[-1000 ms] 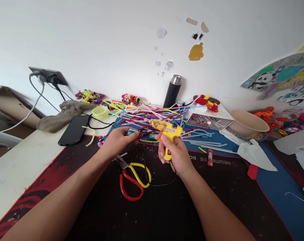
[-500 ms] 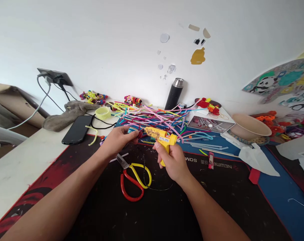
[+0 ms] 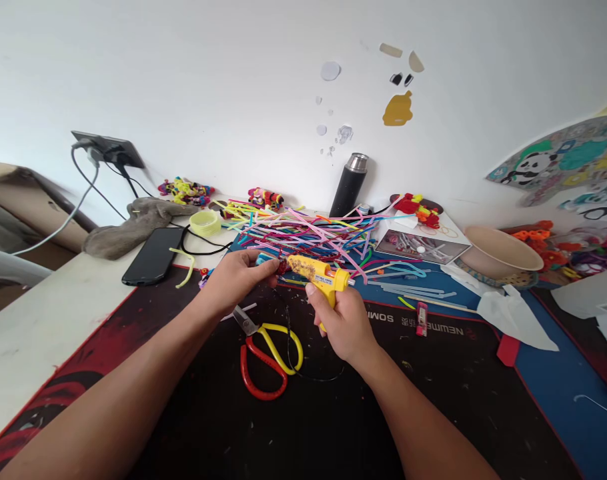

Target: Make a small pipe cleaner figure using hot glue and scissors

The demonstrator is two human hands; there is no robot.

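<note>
My right hand [image 3: 341, 320] is wrapped round the grip of a yellow hot glue gun [image 3: 313, 270], its stained front pointing left. A glue stick end pokes out at the gun's rear. My left hand [image 3: 243, 277] pinches a small blue and dark red piece of pipe-cleaner work [image 3: 282, 267], partly hidden by the fingers; the gun's tip is right at it. Below, scissors [image 3: 268, 360] with one red and one yellow handle lie on the black desk mat [image 3: 333, 427]. A thin black cord [image 3: 289, 333] loops over their handles.
A heap of coloured pipe cleaners [image 3: 303, 230] lies behind my hands. Left are a phone [image 3: 153, 257], a roll of yellow tape [image 3: 205, 223] and a grey plush [image 3: 128, 230]. Behind stands a black flask [image 3: 349, 187]. Rightward are a white box [image 3: 423, 243], a beige bowl [image 3: 503, 252] and glue sticks [image 3: 413, 291].
The glue gun has turned slightly and its tip sits a little closer to the left hand's piece. The glue stick end now shows at its rear. The left hand has hardly moved.
</note>
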